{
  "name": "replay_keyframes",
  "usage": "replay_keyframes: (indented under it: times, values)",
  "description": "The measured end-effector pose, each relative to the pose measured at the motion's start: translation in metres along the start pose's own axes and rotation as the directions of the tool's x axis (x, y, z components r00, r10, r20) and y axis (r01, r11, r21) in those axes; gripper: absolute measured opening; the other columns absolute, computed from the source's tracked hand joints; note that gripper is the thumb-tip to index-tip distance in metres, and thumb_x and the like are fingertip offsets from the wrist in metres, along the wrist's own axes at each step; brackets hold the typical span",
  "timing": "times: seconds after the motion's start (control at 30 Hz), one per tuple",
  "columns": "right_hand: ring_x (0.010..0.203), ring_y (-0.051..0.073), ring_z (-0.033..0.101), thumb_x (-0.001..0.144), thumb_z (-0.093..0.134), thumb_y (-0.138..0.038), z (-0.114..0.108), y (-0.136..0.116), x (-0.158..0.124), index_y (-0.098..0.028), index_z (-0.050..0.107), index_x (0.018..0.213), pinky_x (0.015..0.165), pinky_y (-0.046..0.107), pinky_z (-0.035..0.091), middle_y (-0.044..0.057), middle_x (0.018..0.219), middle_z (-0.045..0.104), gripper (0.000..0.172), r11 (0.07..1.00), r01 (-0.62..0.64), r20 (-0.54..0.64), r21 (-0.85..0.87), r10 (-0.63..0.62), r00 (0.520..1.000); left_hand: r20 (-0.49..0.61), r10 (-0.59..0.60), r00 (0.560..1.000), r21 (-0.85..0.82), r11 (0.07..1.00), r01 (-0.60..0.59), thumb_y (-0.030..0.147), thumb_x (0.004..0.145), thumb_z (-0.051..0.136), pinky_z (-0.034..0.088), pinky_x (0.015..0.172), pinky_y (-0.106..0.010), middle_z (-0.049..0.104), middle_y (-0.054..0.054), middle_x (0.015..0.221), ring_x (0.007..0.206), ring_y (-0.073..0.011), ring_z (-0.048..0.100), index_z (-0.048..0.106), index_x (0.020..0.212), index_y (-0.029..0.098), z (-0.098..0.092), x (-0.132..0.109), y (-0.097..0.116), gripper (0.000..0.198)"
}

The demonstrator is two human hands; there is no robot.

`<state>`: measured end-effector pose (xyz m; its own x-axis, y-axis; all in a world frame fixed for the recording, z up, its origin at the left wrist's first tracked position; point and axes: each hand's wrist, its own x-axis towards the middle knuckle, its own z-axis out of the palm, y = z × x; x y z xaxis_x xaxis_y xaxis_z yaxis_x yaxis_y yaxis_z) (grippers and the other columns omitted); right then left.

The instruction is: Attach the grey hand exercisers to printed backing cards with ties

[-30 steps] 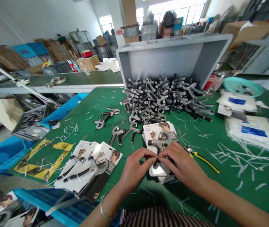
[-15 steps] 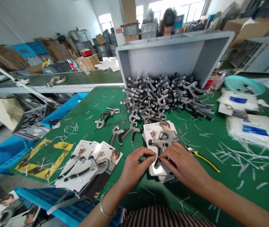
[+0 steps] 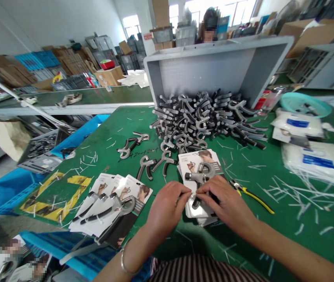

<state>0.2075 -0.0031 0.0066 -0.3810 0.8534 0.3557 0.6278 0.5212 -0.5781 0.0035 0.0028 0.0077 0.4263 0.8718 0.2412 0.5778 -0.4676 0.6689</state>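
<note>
The left hand (image 3: 168,205) and the right hand (image 3: 227,199) meet near the middle of the bench's near edge, thumb and forefinger of each pinched on a thin white tie (image 3: 193,193) at the handle of a grip (image 3: 198,177); the tie is small and partly hidden by the fingertips. The grip lies flat on a glossy card (image 3: 185,159), the top one of a stack on the bench (image 3: 111,156); its grey body is smooth and curved, its coil spring metallic, its handle dark. A rounded metal bangle (image 3: 123,258) circles the left wrist; striped cloth (image 3: 199,270) shows below the near edge.

Just right of the right hand lie cutters (image 3: 257,199), steel-headed, with yellow and black handles; toward the right edge, slender white strips (image 3: 293,190) are strewn before soft, shiny plastic bags (image 3: 313,162); a round teal bowl (image 3: 290,102) sits near the far right corner.

At the far edge a rigid grey crate (image 3: 202,74) stands on its side, open toward the person, a tangled pile (image 3: 196,121) of grips spilling from it; carded grips (image 3: 126,203) fan out near the left edge, beside worn yellow-and-black tape (image 3: 45,209).
</note>
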Motion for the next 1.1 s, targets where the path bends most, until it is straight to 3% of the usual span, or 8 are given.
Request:
replay_keyframes:
  times: [0.13, 0.37, 0.47, 0.67, 0.9, 0.97, 1.03, 1.1]
  values:
    - [0.086, 0.021, 0.057, 0.096, 0.058, -0.024, 0.001, -0.003, 0.002, -0.021, 0.066, 0.096, 0.081, 0.036, 0.045, 0.004, 0.088, 0.069, 0.009, 1.000, 0.013, 0.040, 0.017, -0.013, 0.999, 0.079, 0.102, 0.992, 0.244, 0.962, -0.119, 0.024, 0.099, 0.045, 0.044, 0.078, -0.037, 0.064, -0.007, 0.087, 0.084, -0.0226, 0.057, 0.061, 0.089, 0.018, -0.005, 0.004, 0.013, 0.019]
    - [0.088, 0.023, 0.052, 0.092, 0.060, -0.018, -0.010, -0.004, 0.000, -0.019, 0.062, 0.083, 0.079, 0.035, 0.041, 0.005, 0.086, 0.063, 0.010, 1.000, 0.027, 0.102, -0.008, -0.026, 0.994, 0.061, -0.044, 0.997, -0.181, 0.982, 0.054, 0.021, 0.092, 0.058, 0.044, 0.069, -0.027, 0.059, 0.000, 0.074, 0.072, -0.0152, 0.056, 0.061, 0.080, 0.019, -0.016, 0.005, 0.013, 0.013]
    - [0.088, 0.021, 0.052, 0.092, 0.060, -0.018, -0.013, 0.000, -0.003, -0.019, 0.062, 0.087, 0.081, 0.035, 0.040, 0.004, 0.089, 0.063, 0.006, 0.998, 0.020, 0.086, 0.052, -0.024, 0.996, 0.021, -0.080, 0.997, -0.281, 0.956, 0.083, 0.021, 0.092, 0.060, 0.048, 0.081, -0.029, 0.065, -0.002, 0.089, 0.087, -0.0169, 0.061, 0.063, 0.091, 0.020, -0.004, -0.003, 0.008, 0.004]
    - [0.097, 0.019, 0.053, 0.097, 0.056, -0.021, -0.006, 0.001, 0.000, -0.021, 0.061, 0.092, 0.092, 0.038, 0.038, 0.002, 0.096, 0.066, 0.007, 0.977, 0.067, 0.138, 0.203, -0.096, 0.986, -0.107, -0.016, 0.994, -0.070, 0.998, 0.008, 0.012, 0.080, 0.068, 0.038, 0.111, -0.048, 0.053, -0.014, 0.135, 0.129, -0.0272, 0.047, 0.044, 0.133, 0.020, 0.035, -0.019, -0.012, 0.058]
    - [0.099, 0.018, 0.052, 0.100, 0.052, -0.024, -0.003, 0.016, -0.009, -0.021, 0.064, 0.097, 0.096, 0.037, 0.039, 0.002, 0.096, 0.069, 0.012, 0.923, 0.141, 0.161, 0.357, -0.209, 0.964, -0.120, 0.099, 0.988, 0.016, 0.995, -0.097, 0.017, 0.091, 0.060, 0.039, 0.110, -0.049, 0.060, -0.012, 0.131, 0.132, -0.0258, 0.048, 0.053, 0.116, 0.022, 0.031, -0.018, -0.029, 0.026]
    - [0.097, 0.019, 0.055, 0.099, 0.053, -0.026, -0.011, 0.030, -0.028, -0.022, 0.064, 0.094, 0.096, 0.039, 0.040, 0.002, 0.094, 0.070, 0.013, 0.934, 0.103, 0.103, 0.342, -0.146, 0.984, -0.071, 0.051, 0.996, -0.037, 0.998, -0.054, 0.018, 0.091, 0.060, 0.039, 0.111, -0.049, 0.060, -0.012, 0.131, 0.133, -0.0261, 0.048, 0.055, 0.113, 0.023, 0.023, -0.019, -0.028, 0.023]
    - [0.098, 0.021, 0.057, 0.099, 0.052, -0.032, -0.020, 0.052, -0.057, -0.023, 0.064, 0.094, 0.094, 0.040, 0.042, 0.004, 0.094, 0.070, 0.015, 0.968, -0.058, -0.046, 0.246, 0.071, 0.996, 0.001, -0.047, 0.999, -0.127, 0.991, 0.047, 0.022, 0.091, 0.060, 0.039, 0.110, -0.048, 0.058, -0.011, 0.134, 0.132, -0.0265, 0.050, 0.057, 0.111, 0.024, 0.015, -0.019, -0.028, 0.020]
    - [0.104, 0.026, 0.057, 0.096, 0.053, -0.042, -0.025, 0.081, -0.090, -0.022, 0.064, 0.104, 0.093, 0.045, 0.043, 0.008, 0.103, 0.068, 0.024, 0.941, -0.336, -0.251, 0.032, 0.333, 0.909, -0.012, -0.186, 0.983, -0.170, 0.969, 0.181, 0.030, 0.090, 0.062, 0.038, 0.110, -0.049, 0.055, -0.012, 0.138, 0.131, -0.0283, 0.050, 0.057, 0.116, 0.024, 0.011, -0.016, -0.029, 0.027]
